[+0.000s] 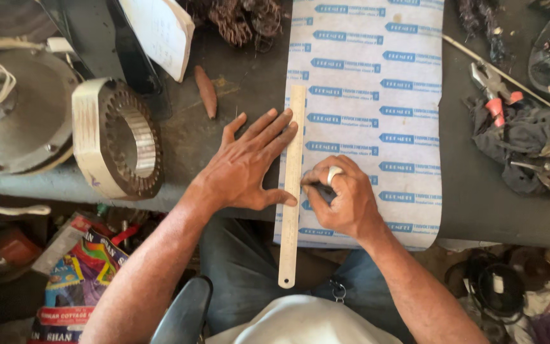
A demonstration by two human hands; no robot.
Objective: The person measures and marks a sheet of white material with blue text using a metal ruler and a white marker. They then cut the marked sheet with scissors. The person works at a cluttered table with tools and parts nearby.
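Head cam, mid-frame: left hand (247, 167) fingers spread flat, pinning steel ruler (293, 185) on printed sheet (377, 95); right hand (340, 199) fingers closed round a dark pen (323, 191).

A long flat metal ruler (292, 185) runs top to bottom at the frame's centre, lying along the left edge of a wide printed insulation paper sheet (377, 76) spread on the dark workbench (479, 191). The left hand (246, 167) lies flat on the ruler's left side; the right hand (342, 197) rests on the sheet, just right of it. A laminated round stator core (119, 145) sits at left, red-handled pliers (494, 95) at upper right.
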